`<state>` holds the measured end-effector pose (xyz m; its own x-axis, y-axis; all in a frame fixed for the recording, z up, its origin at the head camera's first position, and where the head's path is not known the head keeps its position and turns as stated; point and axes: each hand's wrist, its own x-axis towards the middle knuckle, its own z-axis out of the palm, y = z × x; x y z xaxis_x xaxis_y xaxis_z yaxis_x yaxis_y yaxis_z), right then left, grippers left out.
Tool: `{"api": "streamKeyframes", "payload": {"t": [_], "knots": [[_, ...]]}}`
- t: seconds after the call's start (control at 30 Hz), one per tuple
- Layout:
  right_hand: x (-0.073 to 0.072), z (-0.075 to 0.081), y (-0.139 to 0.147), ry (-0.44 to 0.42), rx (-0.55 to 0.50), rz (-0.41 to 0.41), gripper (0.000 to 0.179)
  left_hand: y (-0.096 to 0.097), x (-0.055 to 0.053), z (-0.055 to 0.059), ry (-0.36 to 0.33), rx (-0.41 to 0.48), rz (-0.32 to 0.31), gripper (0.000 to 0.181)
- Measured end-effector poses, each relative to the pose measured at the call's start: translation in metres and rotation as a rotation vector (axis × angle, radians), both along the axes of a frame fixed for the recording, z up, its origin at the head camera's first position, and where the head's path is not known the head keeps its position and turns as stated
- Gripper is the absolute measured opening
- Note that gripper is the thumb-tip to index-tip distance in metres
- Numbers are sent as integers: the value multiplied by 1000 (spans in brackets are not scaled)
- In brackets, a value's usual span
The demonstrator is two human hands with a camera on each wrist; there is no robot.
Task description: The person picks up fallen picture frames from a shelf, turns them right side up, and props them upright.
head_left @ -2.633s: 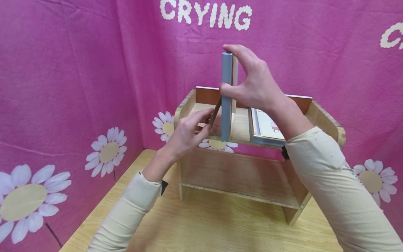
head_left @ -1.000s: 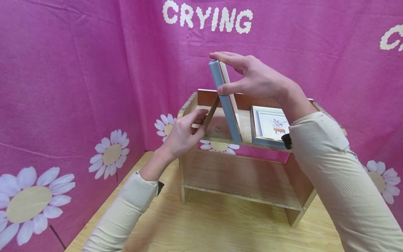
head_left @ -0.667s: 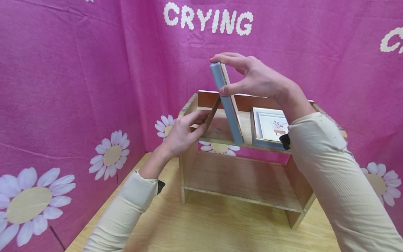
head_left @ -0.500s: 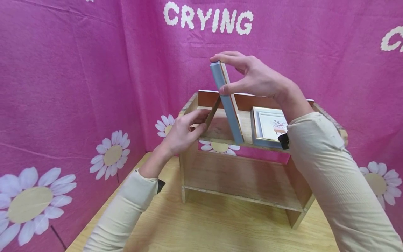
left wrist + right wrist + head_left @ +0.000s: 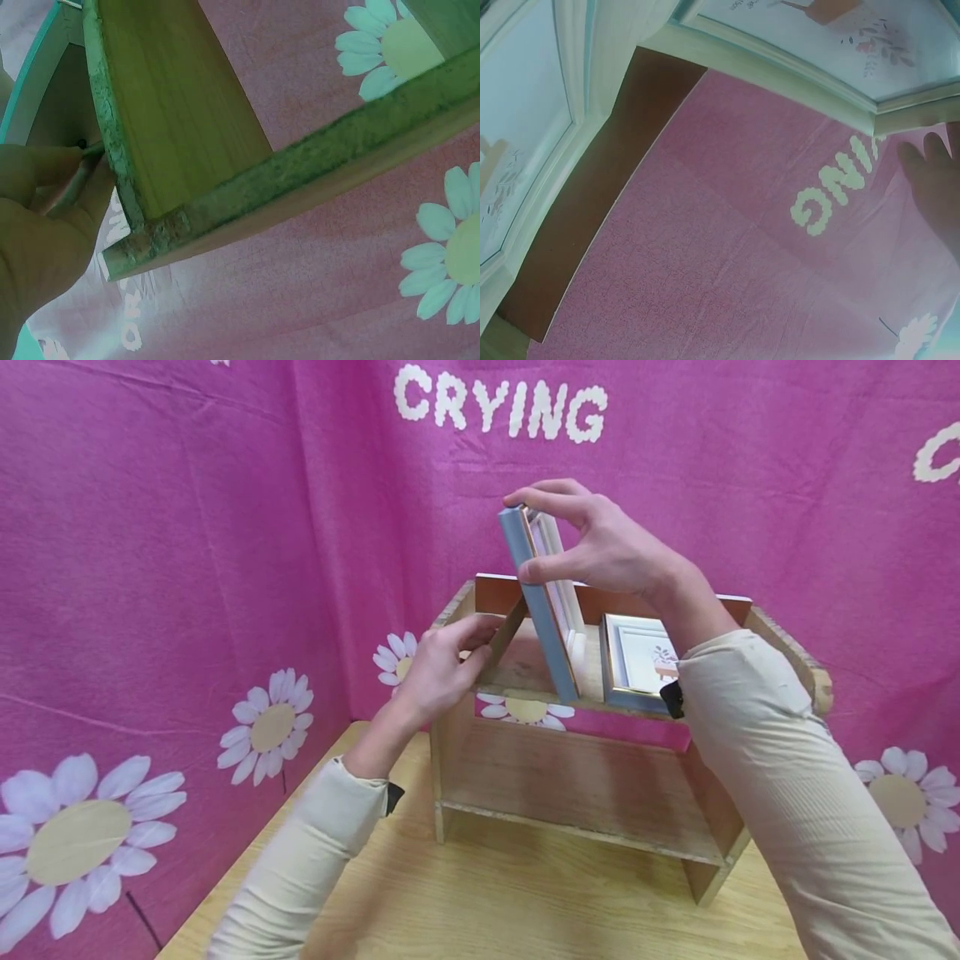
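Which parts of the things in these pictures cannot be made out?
Lying picture frame: head view, right side hidden behind the right arm.
Tilted picture frame: right wrist view, part of its picture cut off by the top edge.
Lettering on it: right wrist view, too small to read.
Far-right word: head view, cut off by image edge.

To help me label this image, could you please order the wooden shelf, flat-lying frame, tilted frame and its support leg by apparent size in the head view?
Wooden shelf: largest
Tilted frame and flat-lying frame: too alike to rank, the latter partly hidden
Support leg: smallest
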<state>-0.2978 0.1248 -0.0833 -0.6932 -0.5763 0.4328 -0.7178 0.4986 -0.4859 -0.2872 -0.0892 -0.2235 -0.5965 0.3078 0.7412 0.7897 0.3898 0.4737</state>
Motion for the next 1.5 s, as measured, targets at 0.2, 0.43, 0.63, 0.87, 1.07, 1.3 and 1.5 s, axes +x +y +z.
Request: {"api": "streamKeyframes", "payload": {"t": [0.2,0.43,0.63,0.87,1.07,1.3,1.5], "knots": [[-2,-4,-2,1,-49,-27,71,8,-1,0,-16,46,71,30],[-5,-9,-8,38,-84,-44,69,11,-3,-3,-12,104,108,30],[-3,-9,-12,74,-90,-67,66,15,-6,-3,30,129,159,28],[-4,-8,-18,82,-83,-108,66,20,-5,-3,7,152,237,25],[-7,-9,-22,78,-70,-125,69,22,-6,-5,11,170,287,25],[-10,-8,-27,127,-52,-156,70,26,-8,-4,-24,175,360,22],[-10,-8,-25,103,-65,-185,71,32,-10,-3,-65,160,388,22]]}}
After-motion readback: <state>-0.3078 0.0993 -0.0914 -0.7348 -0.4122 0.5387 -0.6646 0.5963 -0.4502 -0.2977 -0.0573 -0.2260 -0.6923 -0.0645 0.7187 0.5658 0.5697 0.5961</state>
